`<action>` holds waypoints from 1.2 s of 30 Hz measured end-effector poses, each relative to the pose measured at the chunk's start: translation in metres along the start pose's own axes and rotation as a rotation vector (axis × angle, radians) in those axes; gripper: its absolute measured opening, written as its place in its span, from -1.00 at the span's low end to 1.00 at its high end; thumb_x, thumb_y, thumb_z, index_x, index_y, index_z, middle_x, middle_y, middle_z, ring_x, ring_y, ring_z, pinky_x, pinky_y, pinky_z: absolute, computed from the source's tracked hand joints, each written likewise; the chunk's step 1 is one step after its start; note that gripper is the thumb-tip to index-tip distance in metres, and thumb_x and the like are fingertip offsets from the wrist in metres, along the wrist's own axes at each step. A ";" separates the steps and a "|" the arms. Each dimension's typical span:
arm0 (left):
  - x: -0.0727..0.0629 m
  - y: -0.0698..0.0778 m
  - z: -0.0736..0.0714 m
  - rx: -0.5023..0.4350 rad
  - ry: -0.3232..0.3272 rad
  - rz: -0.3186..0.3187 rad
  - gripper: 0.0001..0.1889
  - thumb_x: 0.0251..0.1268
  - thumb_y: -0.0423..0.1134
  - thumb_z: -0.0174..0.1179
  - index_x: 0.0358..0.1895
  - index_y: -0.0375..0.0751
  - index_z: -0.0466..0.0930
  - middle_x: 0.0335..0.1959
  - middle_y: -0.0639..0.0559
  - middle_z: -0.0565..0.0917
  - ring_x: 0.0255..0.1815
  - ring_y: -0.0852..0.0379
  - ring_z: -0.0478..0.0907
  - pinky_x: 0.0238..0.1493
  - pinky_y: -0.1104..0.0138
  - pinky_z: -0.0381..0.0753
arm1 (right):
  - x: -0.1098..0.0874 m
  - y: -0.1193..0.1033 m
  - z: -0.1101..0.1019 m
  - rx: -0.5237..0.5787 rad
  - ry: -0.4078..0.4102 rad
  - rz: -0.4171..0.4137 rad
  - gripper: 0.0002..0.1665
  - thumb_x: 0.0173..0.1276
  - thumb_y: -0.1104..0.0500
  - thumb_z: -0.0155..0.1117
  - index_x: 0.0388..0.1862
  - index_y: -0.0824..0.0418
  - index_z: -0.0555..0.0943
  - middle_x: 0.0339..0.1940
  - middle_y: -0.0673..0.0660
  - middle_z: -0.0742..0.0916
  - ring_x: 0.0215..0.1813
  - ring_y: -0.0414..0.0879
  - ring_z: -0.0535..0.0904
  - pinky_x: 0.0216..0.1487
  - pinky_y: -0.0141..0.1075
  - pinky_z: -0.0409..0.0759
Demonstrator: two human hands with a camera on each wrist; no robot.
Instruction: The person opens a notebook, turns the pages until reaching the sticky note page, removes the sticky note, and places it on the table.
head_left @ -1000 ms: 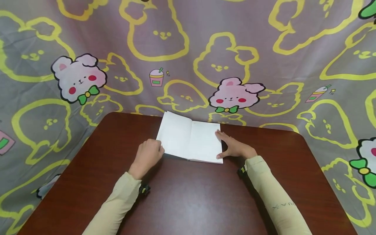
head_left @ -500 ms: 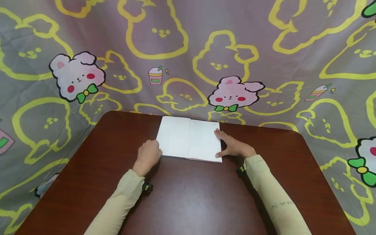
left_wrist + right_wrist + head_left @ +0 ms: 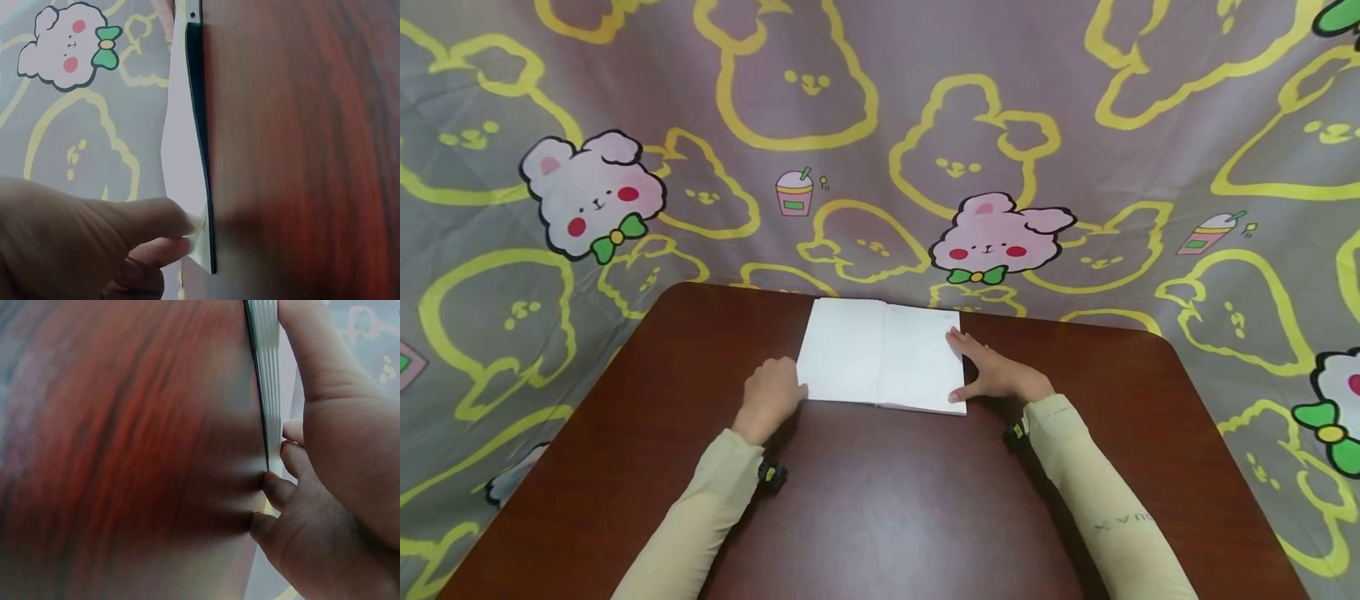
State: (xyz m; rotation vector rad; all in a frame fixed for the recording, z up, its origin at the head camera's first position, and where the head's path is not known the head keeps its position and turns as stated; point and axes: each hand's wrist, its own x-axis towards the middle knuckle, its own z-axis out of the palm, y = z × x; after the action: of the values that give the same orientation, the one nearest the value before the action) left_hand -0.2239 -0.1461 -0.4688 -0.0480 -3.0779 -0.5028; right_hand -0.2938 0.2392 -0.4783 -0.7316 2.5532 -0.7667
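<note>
An open book [image 3: 842,350] with white pages lies on the table, its dark cover [image 3: 199,112] showing along the near edge in the left wrist view. My left hand [image 3: 770,398] is at the book's lower left corner, thumb and index finger pinching the edge there. The other fingers of that hand are curled. On the right page [image 3: 917,358], my right hand [image 3: 996,372] rests with thumb and fingers spread apart. In the right wrist view its thumb lies over the page block [image 3: 270,375], and some fingertips touch the table beside the book.
The brown wooden table [image 3: 880,508] has rounded far corners. Behind it and at both sides hangs a grey curtain [image 3: 850,108] with yellow and pink cartoon prints. The book's far edge lies close to that curtain.
The left side of the book, raised a second ago, has come down flat with my left hand. That hand has then shifted slightly left. My right hand has stayed in place.
</note>
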 end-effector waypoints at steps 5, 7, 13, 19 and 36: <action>0.005 0.005 -0.003 0.071 0.073 0.043 -0.72 0.11 -0.22 0.49 -0.41 -0.41 0.66 -0.53 -0.25 0.66 -0.51 -0.19 0.66 -0.57 0.03 0.63 | 0.001 0.003 -0.001 -0.020 -0.002 -0.009 0.46 0.11 -0.13 0.61 0.68 0.29 -0.15 0.71 0.30 -0.07 0.69 0.28 -0.23 0.57 0.33 -0.13; 0.008 0.012 -0.003 0.079 0.098 0.093 -0.74 0.10 -0.26 0.47 -0.43 -0.40 0.61 -0.52 -0.25 0.64 -0.48 -0.21 0.65 -0.55 0.02 0.63 | 0.001 0.004 0.000 -0.020 -0.002 -0.011 0.46 0.11 -0.13 0.61 0.68 0.30 -0.15 0.71 0.30 -0.07 0.69 0.29 -0.23 0.57 0.33 -0.13; 0.025 0.040 0.005 0.197 0.166 0.325 -0.67 0.17 -0.16 0.42 -0.27 -0.40 0.58 -0.34 -0.28 0.58 -0.28 -0.22 0.58 -0.37 0.01 0.64 | 0.000 0.005 0.000 -0.032 0.003 -0.030 0.44 0.13 -0.12 0.61 0.67 0.33 -0.12 0.70 0.30 -0.04 0.69 0.28 -0.22 0.58 0.29 -0.11; 0.047 0.065 0.014 0.273 0.072 0.472 -0.50 0.36 -0.05 0.30 0.18 -0.35 0.56 0.13 -0.37 0.58 0.15 -0.28 0.55 0.07 -0.05 0.62 | 0.000 0.003 -0.001 -0.033 -0.007 -0.030 0.44 0.14 -0.12 0.60 0.67 0.33 -0.13 0.70 0.31 -0.05 0.69 0.27 -0.23 0.58 0.30 -0.12; 0.072 0.062 0.025 0.196 -0.297 0.427 -0.32 0.66 0.14 -0.23 0.67 -0.02 -0.06 0.69 -0.15 -0.11 0.68 -0.23 -0.17 0.61 -0.15 -0.13 | 0.001 -0.002 -0.001 -0.026 -0.010 -0.002 0.46 0.12 -0.15 0.60 0.68 0.30 -0.15 0.71 0.30 -0.09 0.69 0.27 -0.27 0.57 0.32 -0.19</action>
State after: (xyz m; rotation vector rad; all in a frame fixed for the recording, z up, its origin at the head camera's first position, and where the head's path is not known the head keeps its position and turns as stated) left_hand -0.2946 -0.0776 -0.4711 -0.8229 -3.2307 -0.1840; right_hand -0.2943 0.2380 -0.4764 -0.7446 2.5583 -0.7305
